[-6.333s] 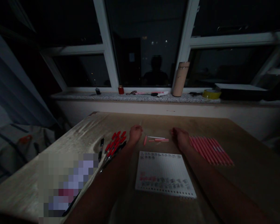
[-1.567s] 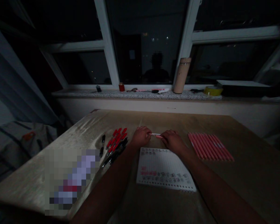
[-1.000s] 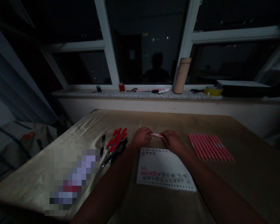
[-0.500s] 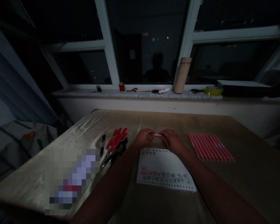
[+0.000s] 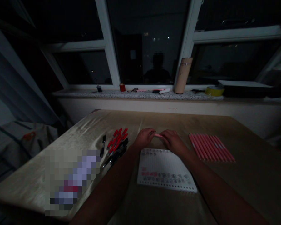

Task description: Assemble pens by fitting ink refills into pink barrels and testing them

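Stretching beneath both arms, the broad tan wood-toned tabletop (image 5: 164,122) carried a white rectangular lined-paper notepad (image 5: 162,165) and, to its right, a tidy row of slim pink plastic-looking pens (image 5: 212,147). Just beyond the notepad, the left hand (image 5: 144,137) and the right hand (image 5: 172,139) pinched a slender pink plastic-looking pen piece (image 5: 158,135), one at each end, the fingers covering its tips. A crooked push between the hands could probably have jammed or bent the piece, and a slack pinch could have let it slip and roll off across the tabletop. In the earliest frame the hands stood apart, with pink parts and a thin white stick loose between them; now they had closed in, and only pink showed.
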Demonstrator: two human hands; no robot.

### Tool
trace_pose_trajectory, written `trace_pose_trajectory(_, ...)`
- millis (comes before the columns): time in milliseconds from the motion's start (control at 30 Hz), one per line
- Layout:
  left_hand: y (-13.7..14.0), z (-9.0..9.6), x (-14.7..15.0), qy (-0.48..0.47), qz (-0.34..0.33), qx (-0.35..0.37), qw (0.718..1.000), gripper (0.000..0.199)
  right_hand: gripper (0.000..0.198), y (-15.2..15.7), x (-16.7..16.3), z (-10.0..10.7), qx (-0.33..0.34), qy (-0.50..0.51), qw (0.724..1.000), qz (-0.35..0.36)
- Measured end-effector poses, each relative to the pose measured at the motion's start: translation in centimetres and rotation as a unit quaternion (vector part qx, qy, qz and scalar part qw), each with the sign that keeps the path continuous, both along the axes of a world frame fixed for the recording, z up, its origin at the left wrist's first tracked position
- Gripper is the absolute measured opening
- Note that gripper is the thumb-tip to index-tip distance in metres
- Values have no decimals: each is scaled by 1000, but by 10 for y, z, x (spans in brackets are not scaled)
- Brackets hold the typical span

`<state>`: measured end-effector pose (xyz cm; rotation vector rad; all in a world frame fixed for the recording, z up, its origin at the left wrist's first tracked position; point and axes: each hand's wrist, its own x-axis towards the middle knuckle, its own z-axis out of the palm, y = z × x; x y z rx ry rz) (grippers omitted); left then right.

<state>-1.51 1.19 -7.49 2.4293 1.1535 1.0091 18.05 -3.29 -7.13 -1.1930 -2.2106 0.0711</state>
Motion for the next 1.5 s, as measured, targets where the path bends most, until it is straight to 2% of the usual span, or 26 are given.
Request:
trace_pose_trajectory(133,0,0,1,-31,6,9,999,21,25,1,-1,-2,-9,55,998,3)
trace_pose_trajectory(267,-2,1,2,-49,30,28,998,23,28,4,-5,-6,-28,174,984,20)
trace_pose_trajectory(367,-3,1,2,-48,40,39,997,23,28,7,-7,-10,-75,301,950,24)
trace_pose_trajectory(467,-3,2,1,-48,50,40,997,24,29,9,-7,-11,-138,418,897,27)
trace_pose_trajectory(533,-4,2,1,-49,57,39,996,24,28,9,-6,-9,-165,464,870,39)
trace_pose_trajectory(600,-4,2,0,-49,63,40,996,24,28,8,-6,-7,-176,486,855,48)
trace_pose_trajectory(900,-5,4,0,-38,70,41,996,22,29,10,-6,-10,-174,511,841,42)
trace_pose_trajectory(1033,-3,2,-1,-27,92,51,994,21,28,11,-6,-12,-175,521,835,33)
trace_pose_trajectory(1267,0,-1,-2,-13,107,53,993,21,30,13,-5,-11,-157,515,842,-6)
trace_pose_trajectory(1500,1,-3,-3,-9,108,68,992,21,35,14,-4,-12,-163,539,826,-21)
